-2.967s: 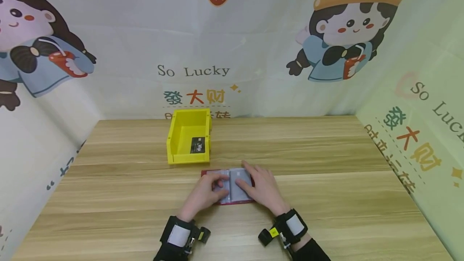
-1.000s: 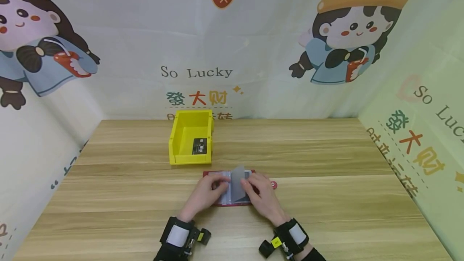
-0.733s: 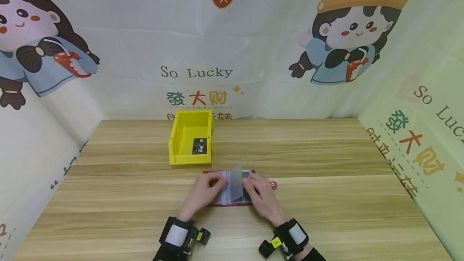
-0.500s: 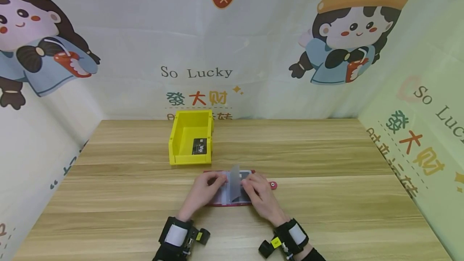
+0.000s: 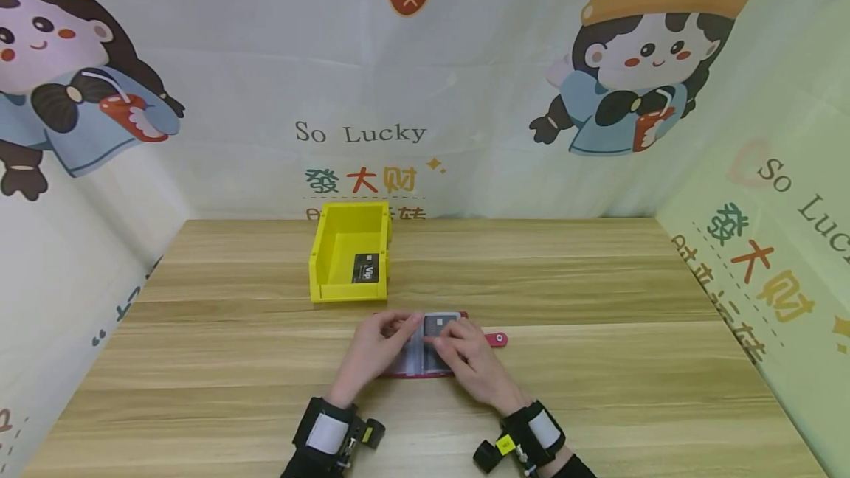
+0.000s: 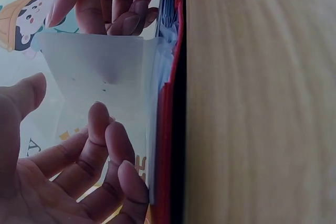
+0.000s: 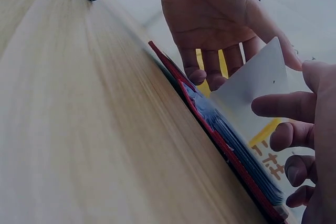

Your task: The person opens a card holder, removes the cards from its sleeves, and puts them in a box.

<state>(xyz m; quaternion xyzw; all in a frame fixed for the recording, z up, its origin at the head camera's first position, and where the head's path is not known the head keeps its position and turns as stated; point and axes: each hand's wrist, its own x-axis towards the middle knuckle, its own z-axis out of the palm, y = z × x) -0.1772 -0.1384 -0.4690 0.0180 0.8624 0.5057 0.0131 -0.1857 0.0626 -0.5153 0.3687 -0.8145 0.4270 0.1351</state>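
A red card holder (image 5: 420,375) with clear plastic sleeves lies spread on the table between both hands. One frosted sleeve page (image 6: 94,64) stands up from the spine. My left hand (image 5: 370,345) is at the holder's left half, thumb and loosely bent fingers apart beside the page in the left wrist view. From the other side, my right hand (image 5: 477,364) reaches over the right half, its extended index finger against the page in the right wrist view. A dark card (image 5: 436,323) shows in the right-hand sleeve. The holder's snap strap (image 5: 496,339) sticks out to the right.
Behind the holder, slightly left, stands a yellow bin (image 5: 348,293) with a black "Vip" card (image 5: 366,268) inside. The wooden table (image 5: 564,279) ends at a printed cloth backdrop (image 5: 491,94) behind and at both sides.
The sleeve page, flat on the right half three seconds ago, has lifted and swung leftward, baring the dark card. My right fingers have moved left with it, while my left hand shifted slightly.
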